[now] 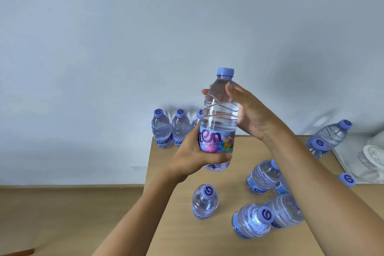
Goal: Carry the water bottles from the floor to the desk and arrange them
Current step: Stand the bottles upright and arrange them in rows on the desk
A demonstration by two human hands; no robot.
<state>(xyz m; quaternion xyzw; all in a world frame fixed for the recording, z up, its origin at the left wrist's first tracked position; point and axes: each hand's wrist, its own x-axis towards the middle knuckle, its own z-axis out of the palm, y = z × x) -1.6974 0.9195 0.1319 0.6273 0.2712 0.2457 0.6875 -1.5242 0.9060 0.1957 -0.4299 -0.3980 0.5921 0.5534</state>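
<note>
A light wood tabletop stands against a plain pale wall, with wood-toned floor to its left. Over it, both hands hold one bottle upright in the air, long axis vertical, blue cap pointing up and leaning slightly right. The left hand grips the labelled lower part, fingers clamped around it. The right hand holds the clear upper shoulder, thumb in front and fingers wrapped behind. Three bottles stand in a row at the far edge against the wall, the third mostly hidden. More stand upright nearer, caps up, one alone and others clustered right, under the right forearm.
</note>
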